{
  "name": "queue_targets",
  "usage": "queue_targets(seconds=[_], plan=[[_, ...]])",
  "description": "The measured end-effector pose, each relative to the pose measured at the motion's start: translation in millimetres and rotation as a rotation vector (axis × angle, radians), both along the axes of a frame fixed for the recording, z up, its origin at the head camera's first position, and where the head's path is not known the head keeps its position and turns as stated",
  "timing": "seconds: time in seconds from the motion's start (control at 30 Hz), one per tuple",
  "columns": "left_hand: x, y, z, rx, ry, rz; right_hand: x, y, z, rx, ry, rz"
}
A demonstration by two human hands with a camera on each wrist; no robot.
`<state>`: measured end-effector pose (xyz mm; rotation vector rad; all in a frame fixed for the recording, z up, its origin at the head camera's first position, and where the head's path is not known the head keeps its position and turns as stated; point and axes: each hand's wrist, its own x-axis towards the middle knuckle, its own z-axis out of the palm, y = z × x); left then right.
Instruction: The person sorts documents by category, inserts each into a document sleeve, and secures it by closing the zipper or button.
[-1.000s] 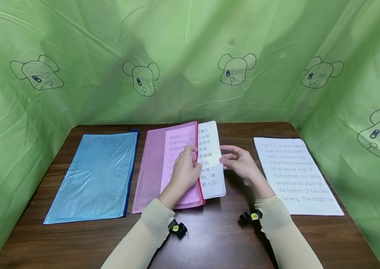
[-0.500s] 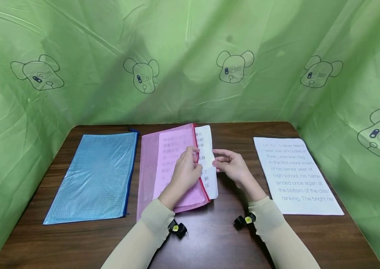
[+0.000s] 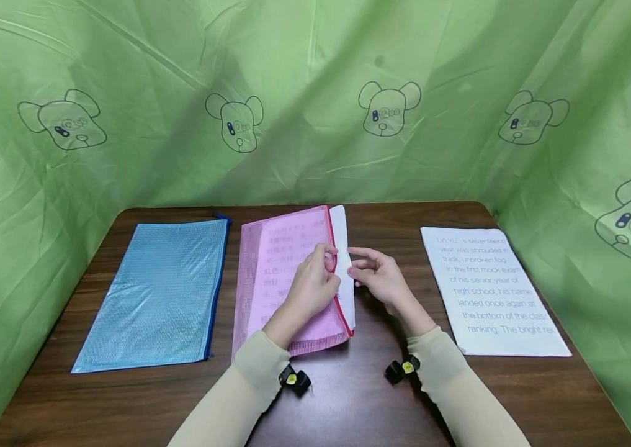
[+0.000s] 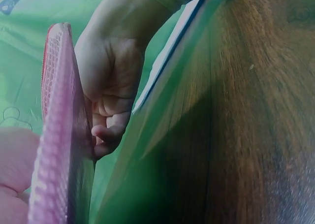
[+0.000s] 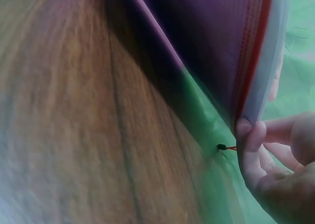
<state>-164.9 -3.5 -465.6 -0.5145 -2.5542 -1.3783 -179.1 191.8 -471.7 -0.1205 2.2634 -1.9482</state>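
Note:
A pink mesh zipper pouch with a red zip edge is tilted up off the table. Printed sheets show through its front. A narrow strip of the white paper stack sticks out of its right-hand opening. My left hand grips the pouch near the zip edge, fingers curled over the rim. From the other side, my right hand pinches the outer edge of the papers between thumb and fingers. The left wrist view has the pouch edge-on, partly hiding the left hand.
A blue mesh zipper pouch lies flat at the left of the wooden table. At the right lies a stack of white sheets with English text. A green curtain with bear drawings hangs around the table.
The papers have slid leftward deeper into the pink pouch, leaving a narrower strip outside. My right hand has moved left with them; my left hand keeps hold of the pouch.

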Motion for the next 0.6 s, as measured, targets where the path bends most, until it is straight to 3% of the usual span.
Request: queue_targets(seconds=[0.27, 0.3, 0.43, 0.6], plan=[[-0.4, -1, 1.1, -0.023, -0.028, -0.009, -1.8, 4, 2.1, 0.029, -0.005, 0.036], [2.5, -1, 7.8, -0.039, -0.049, -0.005, -2.3, 6, 2.5, 0.030, -0.003, 0.048], [1.7, -1, 8.3, -0.070, -0.067, 0.001, -4.4, 13, 3.5, 0.032, -0.012, 0.066], [1.2, -1, 7.7, -0.075, -0.070, -0.032, -5.9, 17, 2.5, 0.009, -0.030, 0.074]])
